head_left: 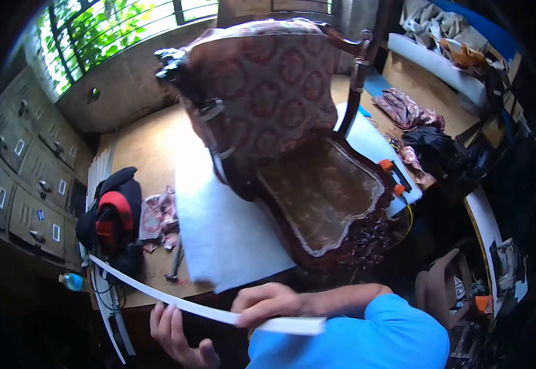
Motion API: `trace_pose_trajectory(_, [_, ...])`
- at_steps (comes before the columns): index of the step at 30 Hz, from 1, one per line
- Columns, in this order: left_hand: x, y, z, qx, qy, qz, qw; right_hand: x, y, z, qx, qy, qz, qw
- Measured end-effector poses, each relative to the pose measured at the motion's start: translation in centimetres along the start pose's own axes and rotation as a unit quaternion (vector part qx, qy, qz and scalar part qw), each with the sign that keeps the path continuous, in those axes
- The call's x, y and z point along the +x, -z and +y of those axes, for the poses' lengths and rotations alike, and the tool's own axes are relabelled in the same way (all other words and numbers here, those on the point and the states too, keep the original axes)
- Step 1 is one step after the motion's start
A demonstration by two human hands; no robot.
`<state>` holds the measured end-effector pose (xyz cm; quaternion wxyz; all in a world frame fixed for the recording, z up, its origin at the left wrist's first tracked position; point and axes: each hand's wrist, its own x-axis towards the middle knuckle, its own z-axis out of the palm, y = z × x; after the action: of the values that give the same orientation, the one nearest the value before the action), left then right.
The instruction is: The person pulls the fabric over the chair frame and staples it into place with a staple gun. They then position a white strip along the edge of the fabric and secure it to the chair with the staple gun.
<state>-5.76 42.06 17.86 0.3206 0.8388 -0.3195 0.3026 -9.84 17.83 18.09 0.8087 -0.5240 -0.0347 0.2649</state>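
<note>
No brand or writing can be read: the small white labels on the drawers (34, 184) at the left are too small to make out, and the bottle (71, 281) with its blue cap shows no legible text. Your right hand (268, 304) is closed around a long white strip (157, 294), fingers curled over its top and pinching it near one end. The strip runs from that hand up and to the left, crossing the near edge of the table (138, 154) towards the red and black bag (115, 212). Your left hand (175, 335) sits just below the strip with its fingers loosely spread and pointing up at it; you cannot tell whether the fingertips touch it. Beyond your hands an upholstered chair (292, 123) rests tilted on the table, partly on a white sheet (218, 227). Patterned fabric scraps (160, 215) lie between the bag and the sheet.
</note>
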Motion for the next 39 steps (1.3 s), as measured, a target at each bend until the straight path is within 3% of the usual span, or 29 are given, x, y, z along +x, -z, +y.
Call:
trace_pose_trajectory(1, [0.6, -1.5, 1.2, -0.002, -0.042, -0.040, 0.998, -2.9, 2.7, 2.5, -0.190, 0.417, -0.011, 0.889])
trace_pose_trajectory(2, [2.9, -2.8, 3.4, -0.001, -0.081, -0.084, 0.993, -5.9, 4.6, 2.2, -0.123, 0.465, 0.003, 0.877])
trace_pose_trajectory(3, [4.1, -4.4, 5.2, -0.091, -0.052, -0.169, 0.980, -8.0, 6.4, 2.8, -0.079, 0.535, 0.023, 0.841])
trace_pose_trajectory(6, [5.9, -9.5, 11.6, -0.309, 0.085, -0.377, 0.869, -16.4, 12.8, 4.0, 0.025, 0.493, 0.083, 0.866])
trace_pose_trajectory(8, [5.9, -13.1, 15.8, -0.251, 0.096, -0.408, 0.872, -20.4, 17.6, 5.8, 0.072, 0.441, 0.130, 0.885])
trace_pose_trajectory(10, [5.0, -17.0, 16.5, -0.159, 0.039, -0.340, 0.926, -23.0, 21.7, 7.6, 0.035, 0.362, 0.254, 0.896])
trace_pose_trajectory(14, [3.8, -22.7, 15.4, -0.034, -0.012, -0.233, 0.972, -22.8, 26.0, 6.3, 0.221, 0.336, 0.315, 0.859])
trace_pose_trajectory(17, [3.1, -25.7, 14.2, -0.004, 0.007, -0.278, 0.961, -20.3, 31.3, 7.1, 0.125, 0.240, 0.399, 0.876])
trace_pose_trajectory(20, [4.5, -29.2, 13.6, -0.157, 0.103, -0.374, 0.908, -17.3, 34.9, 6.3, 0.180, 0.272, 0.365, 0.872])
trace_pose_trajectory(21, [6.1, -30.1, 14.3, -0.192, 0.177, -0.446, 0.856, -16.6, 35.6, 6.2, 0.160, 0.250, 0.373, 0.879])
trace_pose_trajectory(24, [6.6, -37.3, 11.6, -0.301, 0.256, -0.517, 0.759, -14.8, 37.8, 6.0, 0.087, 0.188, 0.403, 0.892])
trace_pose_trajectory(27, [9.3, -43.6, 10.6, -0.277, 0.124, -0.400, 0.865, -13.6, 41.7, 7.5, -0.061, 0.171, 0.445, 0.877])
trace_pose_trajectory(29, [10.7, -50.1, 8.0, -0.203, 0.142, -0.431, 0.868, -13.4, 45.5, 9.2, -0.144, 0.083, 0.462, 0.871])
trace_pose_trajectory(31, [11.9, -56.4, 5.9, -0.162, 0.045, -0.382, 0.909, -13.4, 48.2, 10.6, -0.221, 0.019, 0.473, 0.853])
trace_pose_trajectory(35, [14.1, -65.3, 3.8, -0.102, -0.057, -0.310, 0.944, -13.3, 49.2, 9.6, -0.073, 0.013, 0.469, 0.880])
trace_pose_trajectory(39, [14.9, -68.1, 2.9, 0.013, -0.102, -0.261, 0.960, -14.3, 50.1, 8.9, 0.048, 0.033, 0.455, 0.889])
